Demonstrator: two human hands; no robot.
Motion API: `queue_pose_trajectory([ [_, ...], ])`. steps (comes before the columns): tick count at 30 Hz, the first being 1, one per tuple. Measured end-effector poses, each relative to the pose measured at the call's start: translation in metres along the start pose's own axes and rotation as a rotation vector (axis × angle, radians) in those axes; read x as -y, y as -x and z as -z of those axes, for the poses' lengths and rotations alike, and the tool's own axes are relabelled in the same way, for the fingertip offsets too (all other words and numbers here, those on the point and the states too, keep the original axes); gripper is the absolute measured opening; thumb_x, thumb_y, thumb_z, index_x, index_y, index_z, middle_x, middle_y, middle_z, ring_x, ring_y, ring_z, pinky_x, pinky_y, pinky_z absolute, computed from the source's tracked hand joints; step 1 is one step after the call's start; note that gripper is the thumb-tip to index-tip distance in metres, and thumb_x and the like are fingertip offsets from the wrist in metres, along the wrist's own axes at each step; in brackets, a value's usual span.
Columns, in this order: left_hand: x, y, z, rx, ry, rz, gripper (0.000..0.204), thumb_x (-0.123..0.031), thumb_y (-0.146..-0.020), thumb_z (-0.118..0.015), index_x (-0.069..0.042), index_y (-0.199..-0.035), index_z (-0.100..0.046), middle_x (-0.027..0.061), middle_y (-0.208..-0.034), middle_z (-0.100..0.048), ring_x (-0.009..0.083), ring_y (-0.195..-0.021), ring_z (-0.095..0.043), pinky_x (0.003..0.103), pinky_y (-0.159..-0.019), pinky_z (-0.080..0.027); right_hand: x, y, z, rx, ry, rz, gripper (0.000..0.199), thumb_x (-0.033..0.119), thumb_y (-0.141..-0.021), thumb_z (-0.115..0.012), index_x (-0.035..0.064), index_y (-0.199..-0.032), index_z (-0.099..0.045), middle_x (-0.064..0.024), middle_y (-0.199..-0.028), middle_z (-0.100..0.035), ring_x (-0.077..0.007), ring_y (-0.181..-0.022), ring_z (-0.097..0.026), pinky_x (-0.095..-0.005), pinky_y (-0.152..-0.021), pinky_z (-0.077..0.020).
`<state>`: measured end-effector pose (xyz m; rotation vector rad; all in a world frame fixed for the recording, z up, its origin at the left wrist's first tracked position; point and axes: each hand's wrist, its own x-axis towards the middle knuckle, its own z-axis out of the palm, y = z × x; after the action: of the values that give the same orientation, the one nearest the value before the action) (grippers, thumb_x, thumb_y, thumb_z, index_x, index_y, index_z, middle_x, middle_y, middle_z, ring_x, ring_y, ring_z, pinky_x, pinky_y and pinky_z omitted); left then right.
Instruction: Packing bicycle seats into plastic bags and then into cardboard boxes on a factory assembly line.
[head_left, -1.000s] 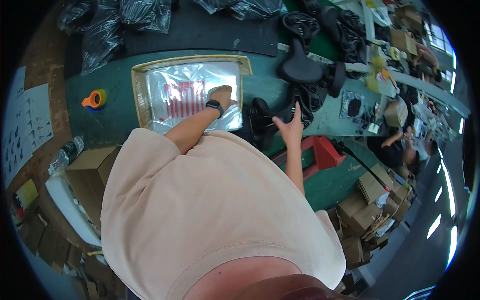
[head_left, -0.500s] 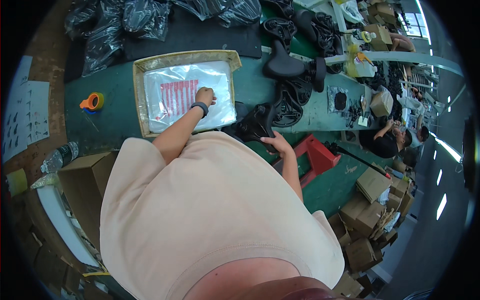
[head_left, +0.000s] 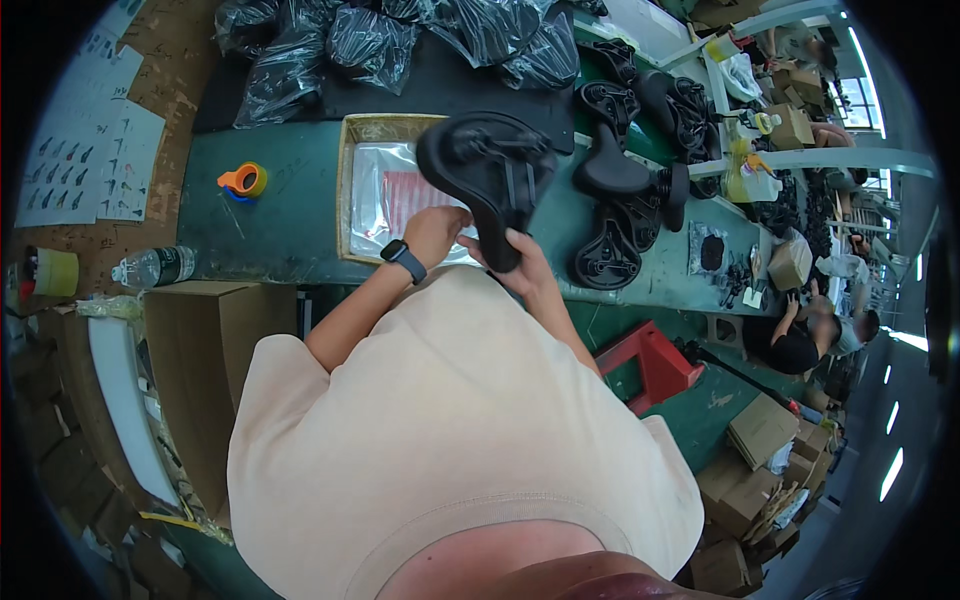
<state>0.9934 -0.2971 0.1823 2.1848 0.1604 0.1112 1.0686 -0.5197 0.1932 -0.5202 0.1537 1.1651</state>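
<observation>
A black bicycle saddle [head_left: 475, 160] is held up in front of me, its underside with the rails showing. My right hand [head_left: 525, 268] is closed around the narrow nose of the saddle. Beside the nose, my left hand [head_left: 437, 234] has its fingers bent together over the lower part of a shallow cardboard tray [head_left: 345, 185]; whatever they pinch cannot be made out. Inside that tray lies a stack of clear plastic bags [head_left: 370, 195] with red print, partly covered by the saddle and my left hand.
Several black saddles [head_left: 610, 255] lie to the right on the green bench. Bagged saddles [head_left: 370, 50] sit along the back. An orange tape roll [head_left: 252, 180] and plastic bottle [head_left: 160, 267] are at left. Below stand a carton [head_left: 205, 360] and a red pallet jack [head_left: 655, 368]. Another person [head_left: 790, 340] works far right.
My right hand has lifted the saddle from the bench edge up and left, in front of the tray. My left hand has drawn back from the middle of the bags toward the tray's near edge.
</observation>
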Motion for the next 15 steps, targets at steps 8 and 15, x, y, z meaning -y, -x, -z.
queue_pose_trajectory([
  [8,0.048,0.056,0.070,-0.440,1.810,0.476,0.015,-0.012,-0.112,-0.059,-0.005,-0.117,-0.071,0.0063,-0.112,-0.077,0.0178,-0.105,-0.073,0.036,-0.096,-0.061,0.005,-0.011,-0.039,0.005,-0.241,-0.101,0.060,0.030,-0.105,-0.067,-0.0046,-0.151,-0.051,-0.0235,-0.132,-0.063,-0.0289,-0.101,-0.060,-0.0357,-0.081,-0.0547],
  [15,0.025,0.020,0.141,-0.242,1.465,0.509,0.015,-0.020,-0.107,-0.070,-0.006,-0.101,-0.070,0.0012,-0.090,-0.070,0.0109,-0.078,-0.063,0.028,-0.072,-0.053,0.046,0.031,-0.048,0.166,0.194,0.263,0.075,0.032,-0.096,-0.078,-0.0046,-0.154,-0.048,-0.0211,-0.141,-0.060,-0.0250,-0.108,-0.063,-0.0355,-0.085,-0.0531],
])
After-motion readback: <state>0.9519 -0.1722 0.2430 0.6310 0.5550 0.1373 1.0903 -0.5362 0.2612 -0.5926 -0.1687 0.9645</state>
